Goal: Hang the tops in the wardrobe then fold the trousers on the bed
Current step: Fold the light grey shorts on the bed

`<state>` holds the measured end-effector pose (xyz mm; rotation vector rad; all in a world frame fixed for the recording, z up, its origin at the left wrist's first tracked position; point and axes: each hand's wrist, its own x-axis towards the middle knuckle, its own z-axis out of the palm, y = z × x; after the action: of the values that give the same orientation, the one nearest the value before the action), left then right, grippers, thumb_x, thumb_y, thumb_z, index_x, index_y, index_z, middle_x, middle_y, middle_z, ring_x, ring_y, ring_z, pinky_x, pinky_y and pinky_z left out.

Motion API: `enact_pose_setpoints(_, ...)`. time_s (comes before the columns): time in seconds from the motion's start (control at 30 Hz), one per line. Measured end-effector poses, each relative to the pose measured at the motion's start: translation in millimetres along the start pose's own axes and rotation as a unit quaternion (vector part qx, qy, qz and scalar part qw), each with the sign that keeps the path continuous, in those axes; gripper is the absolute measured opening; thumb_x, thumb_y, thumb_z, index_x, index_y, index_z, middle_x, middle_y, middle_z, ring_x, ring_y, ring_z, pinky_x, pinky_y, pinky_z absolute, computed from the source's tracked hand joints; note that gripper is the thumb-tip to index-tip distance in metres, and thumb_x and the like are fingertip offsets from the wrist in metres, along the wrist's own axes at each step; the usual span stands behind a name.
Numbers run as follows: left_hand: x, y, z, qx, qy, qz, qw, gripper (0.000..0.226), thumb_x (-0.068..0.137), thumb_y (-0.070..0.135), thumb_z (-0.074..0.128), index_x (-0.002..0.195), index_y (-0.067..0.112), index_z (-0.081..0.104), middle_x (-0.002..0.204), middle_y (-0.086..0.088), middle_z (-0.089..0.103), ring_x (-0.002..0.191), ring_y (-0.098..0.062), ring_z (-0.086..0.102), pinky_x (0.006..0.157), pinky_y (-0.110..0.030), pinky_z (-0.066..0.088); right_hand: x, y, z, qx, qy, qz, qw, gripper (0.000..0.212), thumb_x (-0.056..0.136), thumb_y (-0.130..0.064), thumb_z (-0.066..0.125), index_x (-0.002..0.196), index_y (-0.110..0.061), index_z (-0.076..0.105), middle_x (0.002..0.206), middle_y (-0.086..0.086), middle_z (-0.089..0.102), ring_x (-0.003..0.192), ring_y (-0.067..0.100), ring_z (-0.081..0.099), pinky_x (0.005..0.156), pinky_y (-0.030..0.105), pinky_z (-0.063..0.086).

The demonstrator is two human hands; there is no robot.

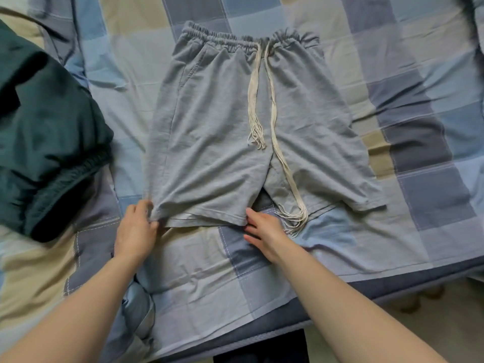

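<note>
Folding stage — grey shorts (230, 132) spread flat, unfolded; left hand (135, 231) fingers pinching hem at 7 o'clock, right hand (264, 229) fingers straight, together, at the hem; green garment (44, 132) at 9 o'clock waiting.

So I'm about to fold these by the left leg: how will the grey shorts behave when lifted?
The grey shorts will probably be floppy: the fabric lies flat and creased, so a lifted leg should drape. They look light, like thin jersey. The long drawstring lies loose past the hem and may dangle or tangle. The left hand pinches one hem corner; the right hand rests at the other.
</note>
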<state>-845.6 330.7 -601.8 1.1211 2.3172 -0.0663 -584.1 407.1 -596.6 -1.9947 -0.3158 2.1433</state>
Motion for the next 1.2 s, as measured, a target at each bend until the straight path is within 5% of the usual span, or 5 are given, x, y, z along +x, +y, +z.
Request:
enact_pose_setpoints(0.17,10,-2,-6,-0.173,0.047,-0.108,0.978,0.022,0.093,0.004,0.038,0.083,0.003,0.058,0.086,-0.024,0.064,0.078,-0.04,0.059,0.067,-0.043,0.048,12,-7,27,-0.016,0.03,-0.056,0.998,0.028,0.094,-0.028,0.059,0.117,-0.012,0.058,0.113,0.004,0.064,0.097,0.02,0.058,0.076,0.03,0.05)
enact_pose_setpoints(0.33,-42,10,-8,-0.491,-0.059,-0.165,0.854,0.028,0.1,0.001,0.03,0.088,0.002,0.056,0.073,-0.022,0.07,0.053,-0.028,0.07,0.047,-0.026,0.057,-35,11,-10,-0.231,0.149,-0.289,0.917,0.028,0.097,-0.03,0.054,0.071,-0.019,0.06,0.068,-0.01,0.06,0.064,0.005,0.054,0.052,0.014,0.035)
enact_pose_setpoints(0.7,-108,-26,18,0.049,-0.297,-0.101,0.948,0.008,0.092,0.017,0.056,0.1,0.017,0.057,0.117,-0.013,0.066,0.109,-0.028,0.062,0.082,-0.028,0.046,-45,1,-114,-0.558,0.066,-0.135,0.816,0.033,0.097,-0.034,0.051,0.068,-0.018,0.051,0.065,0.0,0.056,0.072,0.019,0.053,0.061,0.03,0.03)
enact_pose_setpoints(1.0,50,111,-28,-0.025,-0.044,0.047,0.998,0.029,0.086,0.009,0.053,0.115,0.006,0.052,0.119,-0.022,0.052,0.106,-0.041,0.054,0.09,-0.048,0.045,39,-216,-152,-0.481,0.287,-0.265,0.785,0.025,0.096,-0.025,0.048,0.1,-0.003,0.061,0.105,0.025,0.062,0.108,0.041,0.056,0.083,0.038,0.04)
enact_pose_setpoints(1.2,145,202,-46,0.001,0.082,0.158,0.984,0.059,0.09,0.008,0.049,0.145,0.018,0.033,0.148,-0.013,0.033,0.118,-0.043,0.051,0.088,-0.055,0.046,77,-266,-162,-0.481,0.29,-0.167,0.81,0.077,0.087,-0.053,0.058,0.133,0.006,0.039,0.14,0.028,0.041,0.129,0.042,0.041,0.103,0.043,0.037)
